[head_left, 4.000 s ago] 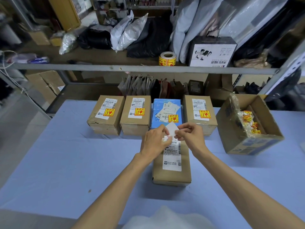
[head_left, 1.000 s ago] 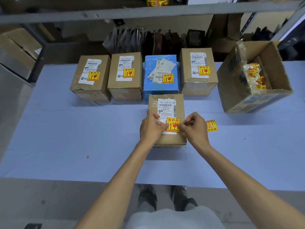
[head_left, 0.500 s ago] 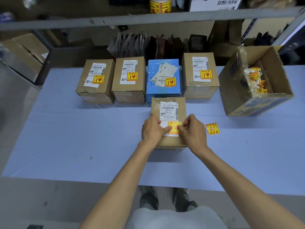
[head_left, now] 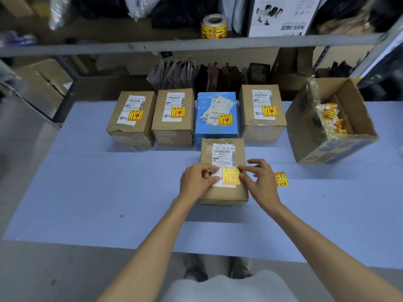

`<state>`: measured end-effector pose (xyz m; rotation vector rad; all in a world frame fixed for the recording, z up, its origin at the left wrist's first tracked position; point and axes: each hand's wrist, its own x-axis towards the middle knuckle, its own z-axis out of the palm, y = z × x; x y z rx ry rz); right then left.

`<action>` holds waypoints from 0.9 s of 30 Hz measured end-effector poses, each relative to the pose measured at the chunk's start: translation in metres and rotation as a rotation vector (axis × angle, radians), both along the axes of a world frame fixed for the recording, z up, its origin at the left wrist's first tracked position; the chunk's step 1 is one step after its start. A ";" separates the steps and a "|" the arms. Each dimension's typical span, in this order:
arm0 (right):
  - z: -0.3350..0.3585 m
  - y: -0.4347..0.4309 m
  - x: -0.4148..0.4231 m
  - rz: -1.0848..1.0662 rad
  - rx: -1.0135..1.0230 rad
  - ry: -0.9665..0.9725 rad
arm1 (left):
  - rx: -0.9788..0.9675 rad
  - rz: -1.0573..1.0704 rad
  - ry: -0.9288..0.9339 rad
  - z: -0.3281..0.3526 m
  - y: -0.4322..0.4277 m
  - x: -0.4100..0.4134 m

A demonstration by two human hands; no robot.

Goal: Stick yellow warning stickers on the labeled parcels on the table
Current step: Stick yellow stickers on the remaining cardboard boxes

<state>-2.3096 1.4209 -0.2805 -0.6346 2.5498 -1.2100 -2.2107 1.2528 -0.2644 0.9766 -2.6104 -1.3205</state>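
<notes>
Work surface: a flat table under a pale blue covering (head_left: 87,192).

Back row, far left: a brown cardboard parcel (head_left: 130,129) is noted, with a white shipping label and a yellow square sticker stuck on top. Just beside it stands a second brown cardboard parcel (head_left: 173,127), marked likewise.

The left hand (head_left: 195,183) is laid on the left top edge of the front parcel (head_left: 224,192), a brown cardboard box with a white barcode label, set on the table just in front of the back row. The fingers are curled together and the thumb tip is placed on the label's lower left corner. Whether the box is truly gripped cannot be told.

Behind it a blue rectangular parcel (head_left: 218,129) is seen, labelled and stickered. Above, on the grey metal shelf (head_left: 109,49), a roll of yellow stickers (head_left: 214,27) is stood.

The yellow-and-red warning sticker (head_left: 231,176) is laid over the lower right corner of the front parcel's label. Its right edge is pinched between thumb and forefinger of the right hand (head_left: 260,182). The other three fingers are held apart and lifted off the box.

Behind that hand a fourth brown parcel (head_left: 262,127) is recorded, stickered too. A loose yellow sticker (head_left: 282,179) is left on the table, partly hidden by the right hand. Far right, an open cardboard carton (head_left: 327,151) is tilted, with a clear bag of stickers (head_left: 327,116) inside.
</notes>
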 end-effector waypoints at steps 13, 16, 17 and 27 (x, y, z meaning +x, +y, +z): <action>0.007 -0.011 0.012 0.052 0.135 0.051 | -0.142 -0.114 -0.011 0.001 0.013 -0.001; 0.010 -0.020 0.014 0.027 0.190 0.090 | -0.261 -0.253 -0.102 0.001 0.017 -0.004; 0.009 -0.020 0.012 0.040 0.181 0.101 | -0.275 -0.277 -0.136 0.001 0.013 -0.005; 0.076 -0.027 -0.003 0.052 -0.178 0.151 | 0.393 -0.171 0.124 0.055 -0.003 -0.042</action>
